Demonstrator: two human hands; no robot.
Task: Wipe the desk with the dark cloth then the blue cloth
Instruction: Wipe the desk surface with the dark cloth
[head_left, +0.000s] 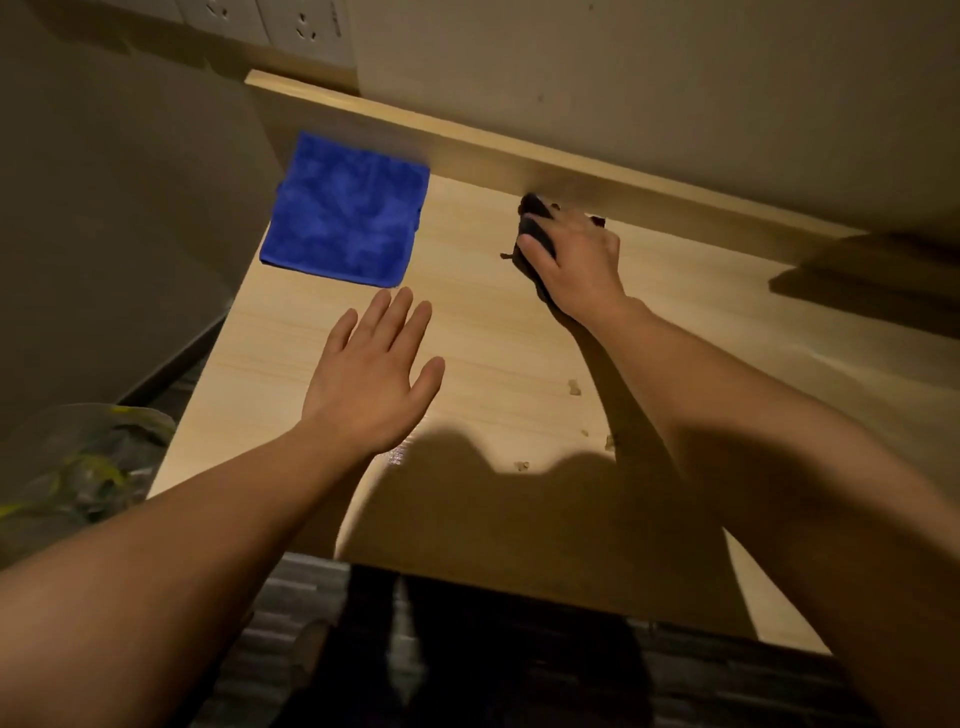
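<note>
Bare forearms reach from the near edge over the pale wood-grain bench. Folded square blue cloth lies unused at far left, evidently held in reserve. Left hand rests flat, fingers spread, apparently bracing. Right hand presses its grip onto the bunched dark cloth at the far edge. Small crumbs remain nearer.

Single view only: head-worn wide-angle camera, looking forward and steeply down at desk from above near edge. Close range; both forearms enter from bottom corners. Far wall at top of frame, floor strip along bottom, side wall at left. Edges bend from wide lens. No second view, so no overlap.
</note>
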